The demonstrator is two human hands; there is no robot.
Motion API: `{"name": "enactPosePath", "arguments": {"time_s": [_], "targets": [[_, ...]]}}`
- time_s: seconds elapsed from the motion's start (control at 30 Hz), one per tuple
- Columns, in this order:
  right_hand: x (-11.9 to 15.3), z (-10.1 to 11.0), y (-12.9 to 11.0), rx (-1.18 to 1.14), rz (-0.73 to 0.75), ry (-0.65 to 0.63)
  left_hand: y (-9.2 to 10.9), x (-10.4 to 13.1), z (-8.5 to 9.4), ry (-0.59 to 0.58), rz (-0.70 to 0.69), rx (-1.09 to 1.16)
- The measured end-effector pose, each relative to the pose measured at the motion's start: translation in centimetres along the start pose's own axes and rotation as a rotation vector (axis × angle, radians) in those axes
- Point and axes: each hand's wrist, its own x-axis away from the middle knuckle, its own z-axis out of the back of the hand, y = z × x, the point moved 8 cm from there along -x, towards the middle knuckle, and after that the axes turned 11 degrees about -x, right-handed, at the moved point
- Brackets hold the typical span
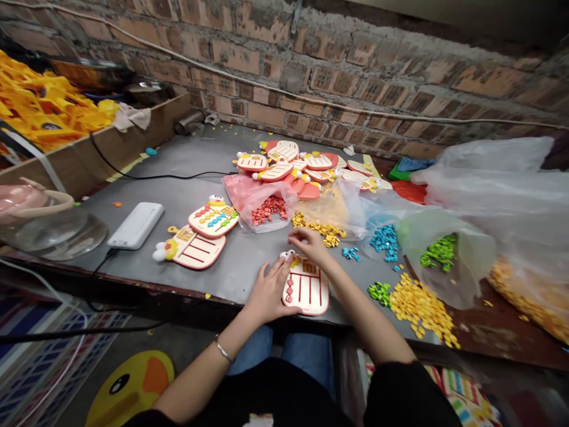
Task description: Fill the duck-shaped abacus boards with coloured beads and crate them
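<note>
A cream toy board (312,292) with a red rim, slots and bulging eyes lies at the table's front edge. Red pieces (290,290) sit in its leftmost slot. My left hand (269,292) holds the board's left side, fingers at the eyes and thumb along the bottom edge. Above the board's top, my right hand (310,244) has thumb and forefinger pinched together; whatever is between them is too small to make out. Beyond that hand lie loose yellow pieces (322,228) and a bag of red pieces (269,209).
At left are a board filled with coloured pieces (213,219), a slotted board (195,249) and a white power bank (137,225). More boards (278,171) pile up behind. Blue pieces (384,242), green pieces (438,252) and a yellow heap (420,305) lie to the right.
</note>
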Motion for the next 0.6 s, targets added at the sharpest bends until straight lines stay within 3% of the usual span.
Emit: {"name": "enactPosePath", "arguments": {"time_s": [0.17,0.3,0.43,0.53,0.6], "targets": [[-8.7,-4.2,1.4,0.504,0.005,-0.090,0.3,0.0,0.2,0.000,-0.023,-0.043],[-10.4,-5.8,1.8,0.636,0.017,-0.149,0.5,0.1,0.4,0.028,-0.055,-0.065],[-7.4,-2.5,0.4,0.356,0.084,0.038,0.7,0.1,0.5,0.030,-0.088,-0.068],[-2.2,1.4,-1.1,0.090,0.142,0.153,0.8,0.1,0.4,0.022,-0.097,-0.069],[1.7,3.6,-2.1,0.033,0.155,0.194,0.7,0.1,0.3,0.025,-0.100,-0.068]]}}
